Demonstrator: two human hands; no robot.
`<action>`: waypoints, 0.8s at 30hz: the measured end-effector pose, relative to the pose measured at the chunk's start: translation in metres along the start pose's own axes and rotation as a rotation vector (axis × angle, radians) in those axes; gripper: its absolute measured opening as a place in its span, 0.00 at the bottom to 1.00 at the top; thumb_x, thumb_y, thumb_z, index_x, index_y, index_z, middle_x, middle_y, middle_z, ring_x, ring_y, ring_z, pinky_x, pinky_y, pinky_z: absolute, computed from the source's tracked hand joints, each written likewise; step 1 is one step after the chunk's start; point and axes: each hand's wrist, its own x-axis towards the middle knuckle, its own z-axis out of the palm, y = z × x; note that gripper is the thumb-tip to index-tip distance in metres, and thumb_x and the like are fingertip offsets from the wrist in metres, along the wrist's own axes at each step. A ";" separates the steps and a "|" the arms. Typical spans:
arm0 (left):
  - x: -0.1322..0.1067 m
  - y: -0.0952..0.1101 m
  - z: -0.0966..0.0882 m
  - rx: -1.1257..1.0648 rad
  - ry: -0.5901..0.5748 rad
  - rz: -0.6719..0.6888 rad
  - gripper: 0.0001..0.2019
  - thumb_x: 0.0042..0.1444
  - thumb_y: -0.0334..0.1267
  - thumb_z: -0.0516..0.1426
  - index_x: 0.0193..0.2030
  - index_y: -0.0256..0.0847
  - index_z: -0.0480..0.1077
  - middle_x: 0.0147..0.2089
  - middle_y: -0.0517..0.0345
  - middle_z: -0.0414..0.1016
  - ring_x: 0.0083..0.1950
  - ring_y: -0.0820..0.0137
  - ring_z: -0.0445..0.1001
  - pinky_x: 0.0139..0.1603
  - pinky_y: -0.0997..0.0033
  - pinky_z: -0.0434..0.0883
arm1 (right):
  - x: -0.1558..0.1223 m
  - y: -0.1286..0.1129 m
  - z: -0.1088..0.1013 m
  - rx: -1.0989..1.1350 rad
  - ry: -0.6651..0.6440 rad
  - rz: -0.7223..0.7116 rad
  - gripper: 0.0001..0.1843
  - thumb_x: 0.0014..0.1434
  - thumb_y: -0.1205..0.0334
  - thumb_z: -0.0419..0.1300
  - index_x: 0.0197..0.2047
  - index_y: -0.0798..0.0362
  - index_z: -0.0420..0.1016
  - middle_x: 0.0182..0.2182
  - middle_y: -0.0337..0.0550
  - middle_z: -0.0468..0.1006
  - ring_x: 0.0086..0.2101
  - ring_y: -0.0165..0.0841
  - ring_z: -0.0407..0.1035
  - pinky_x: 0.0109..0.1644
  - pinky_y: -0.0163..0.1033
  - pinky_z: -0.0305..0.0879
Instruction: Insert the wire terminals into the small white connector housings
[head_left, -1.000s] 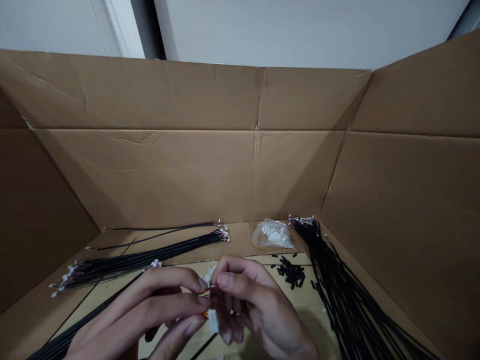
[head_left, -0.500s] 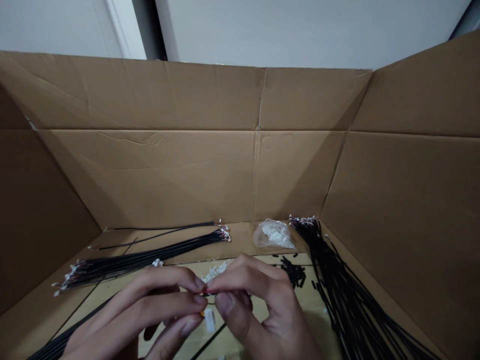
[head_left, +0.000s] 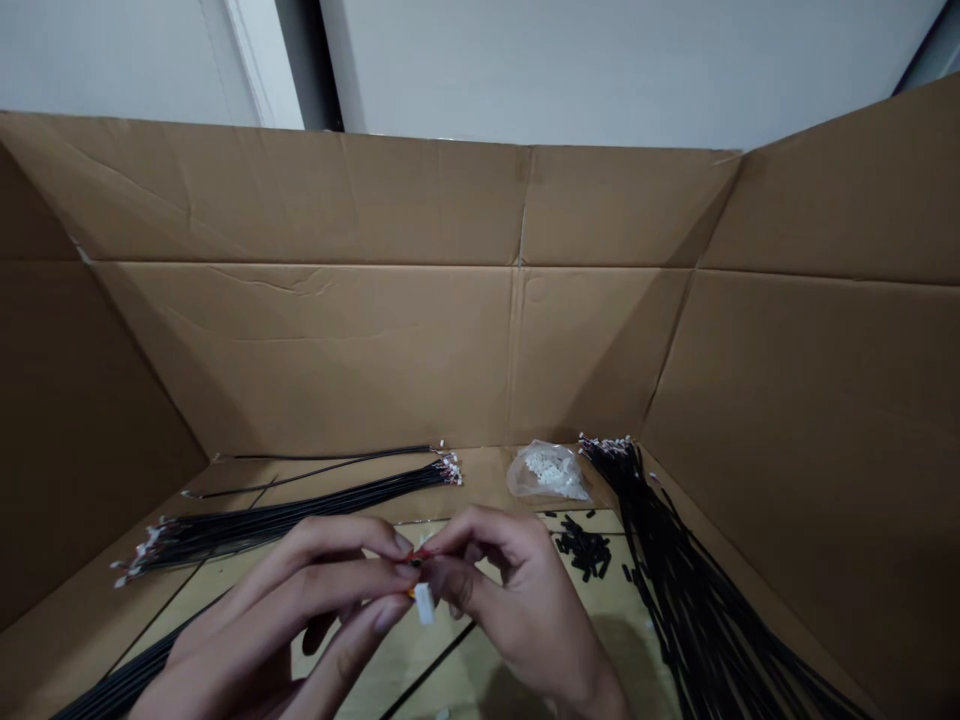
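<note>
Close together at the front middle, both hands work on thin coloured wires [head_left: 422, 554], with red and a bit of yellow showing. My left hand [head_left: 300, 610] pinches the wires between its fingertips. Just below those fingertips hangs a small white connector [head_left: 425, 604]. My right hand [head_left: 510, 590] is closed, its thumb and index finger pinching the red wire end close to the left fingertips. The exact tip of the wire is hidden by the fingers. A black cable [head_left: 427, 670] runs on the table below the hands.
Black cables with white ends lie bundled at left [head_left: 300, 508], and a bigger bundle [head_left: 697, 580] lies at right. A clear bag of white pieces [head_left: 550, 468] sits at the back, with short black tubes [head_left: 583, 548] before it. Cardboard walls [head_left: 360, 350] enclose the table.
My right hand has drawn slightly up and left, its thumb now closer to the left fingertips. The white connector has risen a little. The white pile behind the hands is now mostly covered.
</note>
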 end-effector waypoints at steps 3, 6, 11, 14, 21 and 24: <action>0.000 0.008 0.006 -0.048 0.092 -0.121 0.07 0.63 0.35 0.59 0.37 0.51 0.78 0.36 0.62 0.80 0.35 0.71 0.81 0.32 0.77 0.79 | 0.007 0.006 -0.001 0.120 -0.047 0.126 0.19 0.49 0.48 0.77 0.28 0.52 0.77 0.22 0.36 0.75 0.22 0.27 0.66 0.28 0.34 0.63; -0.004 0.012 0.009 -0.074 0.099 -0.175 0.08 0.63 0.35 0.58 0.38 0.53 0.78 0.38 0.61 0.80 0.37 0.69 0.81 0.33 0.75 0.80 | 0.014 0.011 -0.003 0.156 -0.092 0.163 0.22 0.45 0.45 0.78 0.28 0.52 0.76 0.21 0.34 0.73 0.21 0.26 0.64 0.26 0.34 0.60; -0.010 0.018 0.019 -0.073 0.023 -0.169 0.05 0.60 0.43 0.62 0.37 0.50 0.79 0.36 0.56 0.81 0.40 0.61 0.82 0.34 0.67 0.82 | 0.017 0.016 -0.005 0.158 -0.113 0.166 0.21 0.46 0.45 0.77 0.28 0.51 0.76 0.20 0.34 0.73 0.21 0.26 0.64 0.26 0.35 0.58; -0.011 0.022 0.028 -0.085 -0.024 -0.146 0.06 0.60 0.46 0.63 0.37 0.49 0.80 0.35 0.56 0.81 0.41 0.61 0.82 0.36 0.67 0.81 | 0.017 0.015 -0.008 0.130 -0.117 0.158 0.21 0.48 0.44 0.76 0.29 0.51 0.77 0.20 0.34 0.73 0.21 0.27 0.64 0.27 0.35 0.60; 0.003 0.022 0.026 -0.213 -0.259 -0.117 0.06 0.66 0.39 0.59 0.39 0.46 0.78 0.38 0.58 0.81 0.39 0.68 0.82 0.36 0.75 0.78 | 0.007 0.001 -0.029 -0.128 0.258 -0.077 0.10 0.60 0.53 0.70 0.33 0.49 0.82 0.30 0.42 0.79 0.31 0.34 0.68 0.34 0.39 0.62; 0.000 0.026 0.031 -0.283 -0.451 -0.073 0.07 0.69 0.38 0.58 0.40 0.46 0.76 0.40 0.64 0.82 0.37 0.76 0.81 0.38 0.80 0.74 | -0.015 -0.011 -0.043 -0.072 0.457 -0.232 0.20 0.66 0.48 0.63 0.26 0.47 0.68 0.23 0.35 0.64 0.25 0.33 0.59 0.30 0.39 0.58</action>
